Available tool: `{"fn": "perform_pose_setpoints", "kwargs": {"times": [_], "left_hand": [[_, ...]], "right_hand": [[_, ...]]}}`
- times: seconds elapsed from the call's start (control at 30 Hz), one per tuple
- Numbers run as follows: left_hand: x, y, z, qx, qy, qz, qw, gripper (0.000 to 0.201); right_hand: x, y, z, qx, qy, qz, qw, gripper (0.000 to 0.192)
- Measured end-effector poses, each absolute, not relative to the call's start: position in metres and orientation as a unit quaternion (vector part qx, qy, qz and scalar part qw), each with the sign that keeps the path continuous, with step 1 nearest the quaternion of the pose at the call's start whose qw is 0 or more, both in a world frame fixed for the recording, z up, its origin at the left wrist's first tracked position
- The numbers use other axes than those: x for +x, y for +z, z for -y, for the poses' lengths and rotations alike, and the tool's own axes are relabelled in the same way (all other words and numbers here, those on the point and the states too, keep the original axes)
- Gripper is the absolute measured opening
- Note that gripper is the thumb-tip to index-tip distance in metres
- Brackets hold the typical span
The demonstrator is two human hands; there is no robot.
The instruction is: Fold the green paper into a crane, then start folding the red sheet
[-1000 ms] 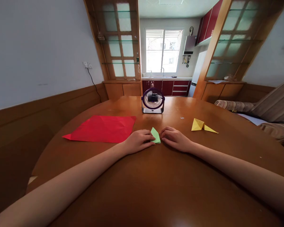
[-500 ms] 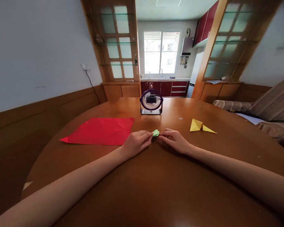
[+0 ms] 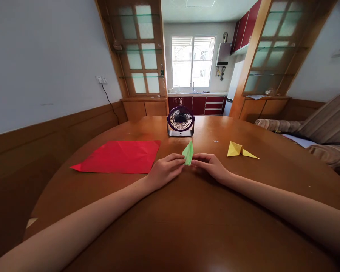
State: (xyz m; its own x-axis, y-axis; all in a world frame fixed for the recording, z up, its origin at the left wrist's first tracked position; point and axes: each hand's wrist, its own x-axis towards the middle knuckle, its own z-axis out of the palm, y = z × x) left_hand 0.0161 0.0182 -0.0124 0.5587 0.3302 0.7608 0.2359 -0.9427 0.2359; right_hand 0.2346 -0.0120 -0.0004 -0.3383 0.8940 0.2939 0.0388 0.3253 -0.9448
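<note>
A small folded piece of green paper [image 3: 188,154] stands between my two hands, its pointed end up and a crease running down it. My left hand [image 3: 167,168] pinches its left edge between thumb and fingers. From the other side, my right hand [image 3: 208,165] has its thumb and fingers closed on the lower right edge. Left of my left hand lies a large sheet of red paper [image 3: 121,156] with a pointed left corner. A folded yellow paper piece [image 3: 235,149] with a long thin point rests to the right of my right hand.
A small purple fan [image 3: 181,121] stands on the wooden table [image 3: 170,226] beyond my hands. A tiny pale scrap [image 3: 215,141] lies right of the fan. Past the table's right edge is a striped sofa [image 3: 323,124].
The green paper, earlier low and short between my fingers, now stands taller with its point upward. My hands have shifted only slightly around it.
</note>
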Motion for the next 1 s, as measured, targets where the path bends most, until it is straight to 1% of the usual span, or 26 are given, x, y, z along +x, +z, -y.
{"fn": "perform_pose_setpoints", "kwargs": {"times": [0.33,0.53,0.8,0.9,1.0], "left_hand": [[0.022,-0.01,-0.011,0.866,0.456,-0.196,0.064,0.02],[0.023,-0.009,-0.01,0.867,0.462,-0.18,0.056,0.017],[0.019,-0.009,-0.01,0.877,0.455,-0.15,0.024,0.025],[0.019,-0.008,-0.009,0.877,0.458,-0.144,0.012,0.024],[0.019,-0.008,-0.008,0.877,0.459,-0.142,0.004,0.023]], "right_hand": [[0.233,-0.006,0.009,-0.347,0.481,0.659,0.462,0.026],[0.233,-0.009,0.008,-0.342,0.481,0.66,0.465,0.021],[0.232,-0.011,0.005,-0.346,0.424,0.682,0.484,0.013],[0.232,-0.012,0.005,-0.336,0.396,0.703,0.485,0.015],[0.234,-0.01,0.006,-0.321,0.348,0.738,0.481,0.026]]}}
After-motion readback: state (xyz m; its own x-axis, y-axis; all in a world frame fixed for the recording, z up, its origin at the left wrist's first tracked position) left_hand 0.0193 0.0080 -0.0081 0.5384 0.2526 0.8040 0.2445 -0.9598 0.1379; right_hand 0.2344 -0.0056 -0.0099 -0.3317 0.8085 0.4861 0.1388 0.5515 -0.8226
